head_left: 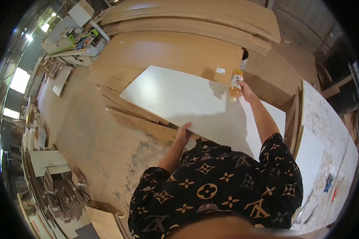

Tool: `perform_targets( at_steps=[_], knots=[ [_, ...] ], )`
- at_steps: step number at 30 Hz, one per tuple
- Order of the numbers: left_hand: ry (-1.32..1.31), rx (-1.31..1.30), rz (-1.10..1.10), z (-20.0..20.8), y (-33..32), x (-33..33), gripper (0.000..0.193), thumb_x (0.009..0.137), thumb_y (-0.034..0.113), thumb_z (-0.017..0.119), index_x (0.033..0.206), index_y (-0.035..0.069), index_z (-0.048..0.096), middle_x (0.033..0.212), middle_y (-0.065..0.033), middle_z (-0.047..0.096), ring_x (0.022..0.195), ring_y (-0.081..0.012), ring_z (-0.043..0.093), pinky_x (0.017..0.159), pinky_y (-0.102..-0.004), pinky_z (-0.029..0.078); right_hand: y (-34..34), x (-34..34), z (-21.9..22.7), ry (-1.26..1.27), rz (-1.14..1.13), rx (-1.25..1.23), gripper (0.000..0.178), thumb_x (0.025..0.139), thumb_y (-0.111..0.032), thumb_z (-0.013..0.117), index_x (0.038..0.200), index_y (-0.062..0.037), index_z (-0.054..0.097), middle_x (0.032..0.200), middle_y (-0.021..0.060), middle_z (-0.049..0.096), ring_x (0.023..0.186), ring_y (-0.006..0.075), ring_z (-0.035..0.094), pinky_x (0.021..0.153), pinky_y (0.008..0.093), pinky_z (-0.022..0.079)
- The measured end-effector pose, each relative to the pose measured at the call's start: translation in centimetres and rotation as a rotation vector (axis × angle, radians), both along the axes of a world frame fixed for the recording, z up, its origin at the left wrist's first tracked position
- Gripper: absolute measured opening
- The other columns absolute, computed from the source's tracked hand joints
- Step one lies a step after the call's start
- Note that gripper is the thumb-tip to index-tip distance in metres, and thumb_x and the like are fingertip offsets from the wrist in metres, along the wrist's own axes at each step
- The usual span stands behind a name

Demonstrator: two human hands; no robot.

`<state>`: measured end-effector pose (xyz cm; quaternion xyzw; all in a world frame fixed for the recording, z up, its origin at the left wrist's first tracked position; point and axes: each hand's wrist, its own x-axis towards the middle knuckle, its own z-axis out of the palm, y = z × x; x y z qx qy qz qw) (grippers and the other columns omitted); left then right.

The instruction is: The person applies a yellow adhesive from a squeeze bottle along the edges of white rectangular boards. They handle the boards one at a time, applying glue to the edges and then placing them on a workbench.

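Amber bottle (235, 85) is in the right hand (247, 93), fingers wrapped round its middle, above the white panel (175, 93) near its far edge. Long axis near-far, cap (232, 99) nearer. Left hand (183, 134) touches panel's near edge; can't tell if gripping.

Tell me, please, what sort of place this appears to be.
Probably a woodworking or panel-furniture workshop: large tan boards are stacked ahead, a white panel lies nearer, and cut board pieces cluster at lower left.
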<state>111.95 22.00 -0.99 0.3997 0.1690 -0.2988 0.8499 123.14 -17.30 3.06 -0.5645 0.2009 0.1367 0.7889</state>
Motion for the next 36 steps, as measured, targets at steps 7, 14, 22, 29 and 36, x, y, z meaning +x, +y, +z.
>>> perform_targets(
  at_steps=[7,14,22,29,36],
  knots=[
    [0.148,0.257,0.113,2.6,0.7,9.6,0.026,0.085,0.017,0.067,0.102,-0.001,0.059,0.095,-0.0093,0.061,0.090,-0.0229,0.060,0.078,-0.0357,0.048,2.3,3.3,-0.9,0.011,0.062,0.302,0.052,0.091,-0.032,0.049,0.130,0.0005,0.042,0.121,0.0218,0.058,0.108,0.0303,0.060,0.096,0.0424,0.047],
    [0.270,0.318,0.028,9.0,3.0,13.7,0.017,0.084,0.022,0.066,0.085,0.007,0.059,0.075,-0.0066,0.058,0.067,-0.0187,0.056,0.062,-0.0307,0.044,4.4,3.2,6.8,-0.036,0.088,0.405,0.057,0.090,-0.036,0.046,0.134,-0.0008,0.038,0.121,0.0233,0.059,0.111,0.0292,0.059,0.095,0.0398,0.048],
    [0.357,0.435,-0.253,14.2,4.8,19.3,0.021,0.084,0.025,0.064,0.098,0.010,0.056,0.088,-0.0049,0.057,0.079,-0.0174,0.057,0.067,-0.0289,0.050,5.2,0.3,17.9,-0.194,-0.122,0.476,0.068,0.086,-0.042,0.051,0.135,0.0037,0.038,0.125,0.0258,0.054,0.111,0.0338,0.058,0.094,0.0408,0.051],
    [0.303,0.424,-0.190,17.1,0.7,23.8,0.037,0.087,0.028,0.064,0.114,0.008,0.049,0.112,-0.0080,0.050,0.089,-0.0195,0.059,0.076,-0.0357,0.050,8.0,-1.8,17.6,-0.231,-0.330,0.427,0.064,0.087,-0.042,0.050,0.132,0.0023,0.041,0.127,0.0248,0.053,0.115,0.0357,0.055,0.091,0.0438,0.052],
    [0.080,0.486,-0.173,16.0,-1.8,26.5,0.072,0.076,0.040,0.073,0.130,0.012,0.032,0.128,-0.0075,0.042,0.113,-0.0207,0.048,0.087,-0.0433,0.044,9.6,0.7,18.2,-0.385,-0.392,0.431,0.059,0.088,-0.039,0.050,0.129,0.0033,0.044,0.123,0.0260,0.055,0.112,0.0346,0.057,0.098,0.0435,0.047]
  ],
)
